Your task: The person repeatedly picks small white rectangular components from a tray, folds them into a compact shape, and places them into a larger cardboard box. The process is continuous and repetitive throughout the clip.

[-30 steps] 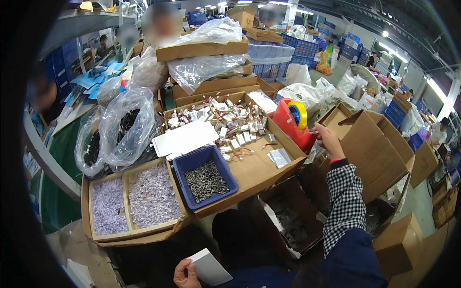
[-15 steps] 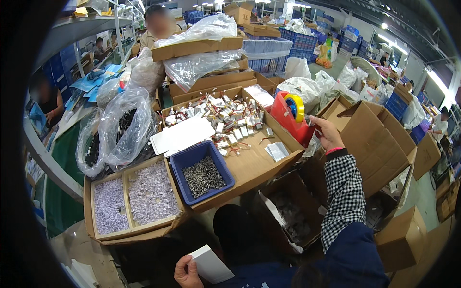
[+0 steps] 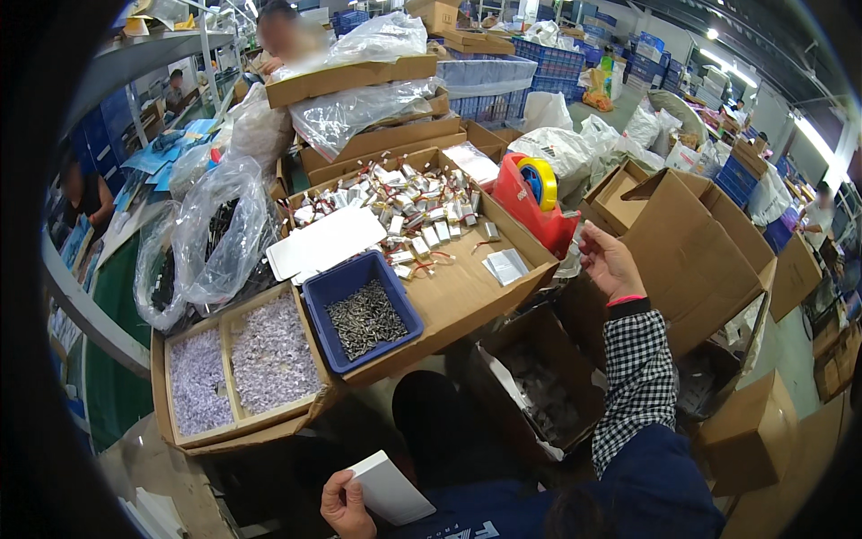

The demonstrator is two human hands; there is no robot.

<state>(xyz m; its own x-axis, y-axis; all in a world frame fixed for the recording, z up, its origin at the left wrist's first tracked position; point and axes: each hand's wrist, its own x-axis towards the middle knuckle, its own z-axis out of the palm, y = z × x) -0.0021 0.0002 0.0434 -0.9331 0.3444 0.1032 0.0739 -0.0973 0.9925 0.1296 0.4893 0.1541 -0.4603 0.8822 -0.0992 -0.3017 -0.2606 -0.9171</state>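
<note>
Low in front of my body, my left hand (image 3: 347, 506) grips a flat white box (image 3: 392, 488) by its upper left corner. My right hand (image 3: 611, 262) is raised at the right, just off the front end of a red tape dispenser (image 3: 528, 214) carrying a yellow-cored roll (image 3: 540, 183). Its thumb and forefinger are pinched together; whatever lies between them is too small to make out. Left of the dispenser, a shallow cardboard tray (image 3: 455, 304) holds a heap of small silvery battery packs (image 3: 431, 235) with red wires, white sheets (image 3: 327, 242) and a small silvery-white stack (image 3: 505, 266).
A blue bin (image 3: 411, 340) of small metal parts stands at the tray's near corner. Beside it, a divided box (image 3: 235, 388) holds small pale pieces. Open cartons (image 3: 700, 260) crowd the right, one dark carton (image 3: 539, 386) below my right arm. Another person (image 3: 292, 36) is beyond the stacked trays.
My right hand has drawn back slightly from the dispenser's front end, down and toward me. The left hand still holds the white box; the whole view has shifted a little.
</note>
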